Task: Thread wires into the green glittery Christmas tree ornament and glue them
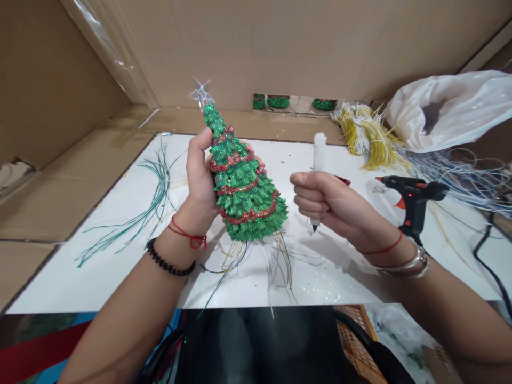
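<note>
My left hand [201,173] is wrapped around the upper part of a small green Christmas tree [246,184]. Red glittery garlands circle the tree, and a clear star [202,94] tops it. It leans to the left, with thin wires [236,253] in several colours hanging from its base. To its right, my right hand [320,200] is closed around a white pen-like tool [319,152]. The tool stands upright, its dark pointed tip [314,228] facing down and a whitish wad at the top. Part of its shaft is hidden by my fingers.
Green wires [156,186] lie on the white board [120,266] at left. At right are a black glue gun [416,197] with a lit red light, yellow and white wire bundles [366,136], blue-white wires [452,170] and a plastic bag [452,112]. Cardboard walls [280,42] surround the board.
</note>
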`<action>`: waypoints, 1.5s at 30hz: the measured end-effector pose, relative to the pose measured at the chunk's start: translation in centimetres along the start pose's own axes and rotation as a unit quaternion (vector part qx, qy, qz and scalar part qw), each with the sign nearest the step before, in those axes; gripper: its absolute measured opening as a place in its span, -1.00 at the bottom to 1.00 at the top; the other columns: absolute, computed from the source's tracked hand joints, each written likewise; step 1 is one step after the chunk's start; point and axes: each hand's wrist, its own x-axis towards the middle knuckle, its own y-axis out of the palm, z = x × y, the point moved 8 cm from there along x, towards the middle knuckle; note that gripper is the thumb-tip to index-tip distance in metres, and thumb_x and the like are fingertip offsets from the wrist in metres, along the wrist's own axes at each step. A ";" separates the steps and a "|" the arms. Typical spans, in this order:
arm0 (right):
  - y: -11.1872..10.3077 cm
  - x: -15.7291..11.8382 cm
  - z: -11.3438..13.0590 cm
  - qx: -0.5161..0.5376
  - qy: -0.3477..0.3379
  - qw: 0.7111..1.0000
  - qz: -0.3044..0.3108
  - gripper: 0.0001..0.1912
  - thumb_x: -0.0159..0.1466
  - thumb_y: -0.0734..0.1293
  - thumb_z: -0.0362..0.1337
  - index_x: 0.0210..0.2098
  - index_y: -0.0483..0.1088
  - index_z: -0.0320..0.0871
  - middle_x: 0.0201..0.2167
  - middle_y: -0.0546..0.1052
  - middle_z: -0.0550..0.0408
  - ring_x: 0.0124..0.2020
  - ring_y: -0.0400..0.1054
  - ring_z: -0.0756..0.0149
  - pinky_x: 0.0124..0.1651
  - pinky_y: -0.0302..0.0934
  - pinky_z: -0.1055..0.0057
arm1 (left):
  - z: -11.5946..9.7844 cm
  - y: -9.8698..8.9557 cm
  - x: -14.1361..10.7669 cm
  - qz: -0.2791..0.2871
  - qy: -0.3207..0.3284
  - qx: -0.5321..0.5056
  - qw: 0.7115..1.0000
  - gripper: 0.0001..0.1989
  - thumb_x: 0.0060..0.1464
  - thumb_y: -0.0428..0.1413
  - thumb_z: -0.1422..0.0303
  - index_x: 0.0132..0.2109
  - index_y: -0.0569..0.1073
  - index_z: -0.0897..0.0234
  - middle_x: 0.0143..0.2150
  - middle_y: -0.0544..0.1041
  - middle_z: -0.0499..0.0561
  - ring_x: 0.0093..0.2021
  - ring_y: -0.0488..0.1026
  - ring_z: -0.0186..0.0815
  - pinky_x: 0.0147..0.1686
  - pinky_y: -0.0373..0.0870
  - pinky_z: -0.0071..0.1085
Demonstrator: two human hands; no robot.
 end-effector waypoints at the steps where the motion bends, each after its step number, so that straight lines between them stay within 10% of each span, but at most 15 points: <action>1: -0.2 0.0 0.4 0.007 -0.015 1.000 -0.010 -0.64 0.24 0.27 -0.28 -0.58 0.01 -0.12 -0.67 -0.17 0.35 -0.66 -0.36 0.54 -0.65 -0.36 0.51 | 0.0 0.0 0.0 0.002 0.001 -0.001 1.000 -0.45 0.09 -0.22 -0.04 -0.40 0.44 0.31 -0.45 0.53 0.13 -0.41 0.47 -0.20 -0.35 0.42 -0.24; 13: -6.4 -0.2 7.0 -0.158 -0.290 0.914 -0.237 -0.74 0.21 0.25 -0.18 -0.48 0.05 -0.06 -0.54 0.11 0.23 -0.55 0.06 0.43 -0.56 -0.10 0.46 | -0.1 0.0 -0.1 0.013 -0.011 -0.019 1.000 -0.45 0.00 -0.15 -0.12 -0.40 0.43 0.26 -0.45 0.52 0.10 -0.39 0.51 -0.17 -0.35 0.45 -0.24; 22: -6.2 2.2 1.7 -0.652 -0.086 0.744 -0.114 -0.77 0.12 0.36 -0.25 -0.24 0.40 -0.18 -0.42 0.44 0.08 -0.41 0.26 0.33 -0.37 0.07 0.40 | 1.1 -0.3 0.4 0.010 -0.054 -0.002 0.999 -0.47 0.06 -0.20 -0.04 -0.37 0.44 0.29 -0.45 0.55 0.15 -0.42 0.52 -0.16 -0.42 0.45 -0.24; 28: -6.4 2.9 1.3 -0.679 -0.097 0.719 -0.108 -0.83 0.16 0.33 -0.23 -0.30 0.44 -0.19 -0.34 0.51 -0.01 -0.32 0.34 0.24 -0.27 0.13 0.34 | 1.8 -0.5 0.3 -0.034 -0.078 -0.011 0.996 -0.55 0.02 -0.12 -0.03 -0.44 0.38 0.25 -0.51 0.50 0.09 -0.49 0.49 -0.22 -0.43 0.44 -0.29; 37: -10.4 1.6 5.0 -0.714 -0.086 0.631 -0.290 -0.74 0.23 0.28 -0.17 -0.49 0.39 -0.21 -0.39 0.48 -0.16 -0.32 0.32 0.13 -0.30 0.02 0.29 | 2.7 -0.2 0.3 -0.022 -0.102 -0.029 0.994 -0.61 0.05 -0.10 0.02 -0.49 0.30 0.24 -0.62 0.31 -0.06 -0.63 0.31 -0.38 -0.51 0.35 -0.38; 45: -13.4 2.1 4.0 -0.731 -0.007 0.590 -0.342 -0.52 0.23 0.31 -0.13 0.00 0.27 -0.38 -0.20 0.48 -0.28 -0.19 0.35 0.04 -0.26 0.10 0.30 | 2.3 -0.2 0.1 -0.029 -0.090 0.006 0.996 -0.60 0.06 -0.11 0.01 -0.40 0.34 0.25 -0.56 0.38 -0.03 -0.54 0.42 -0.29 -0.48 0.43 -0.31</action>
